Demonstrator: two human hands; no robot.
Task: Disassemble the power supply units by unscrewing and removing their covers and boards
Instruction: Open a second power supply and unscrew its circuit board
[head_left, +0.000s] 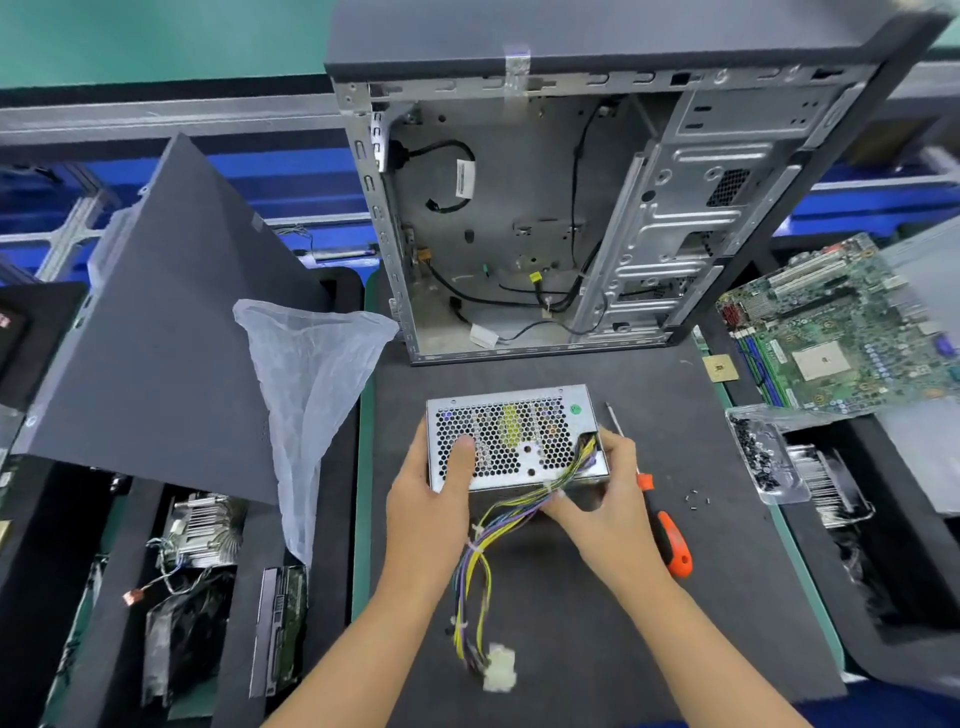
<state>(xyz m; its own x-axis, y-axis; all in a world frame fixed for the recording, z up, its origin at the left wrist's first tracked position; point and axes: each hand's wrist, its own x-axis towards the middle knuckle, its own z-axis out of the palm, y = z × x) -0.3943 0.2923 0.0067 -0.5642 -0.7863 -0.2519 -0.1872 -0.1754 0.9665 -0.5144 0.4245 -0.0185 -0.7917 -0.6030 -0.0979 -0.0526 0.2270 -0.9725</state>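
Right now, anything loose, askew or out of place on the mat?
A few small loose screws lie scattered on the mat, right of the orange-handled screwdriver and outside the clear screw tray. A bare CPU chip sits alone beside the motherboard. The power supply unit is tilted, held by both hands.

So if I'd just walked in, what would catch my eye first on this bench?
Probably the silver perforated power supply at the centre, held between the left hand and right hand, its coloured cable bundle trailing toward the person. Behind it stands an opened computer case; a green motherboard lies to the right.
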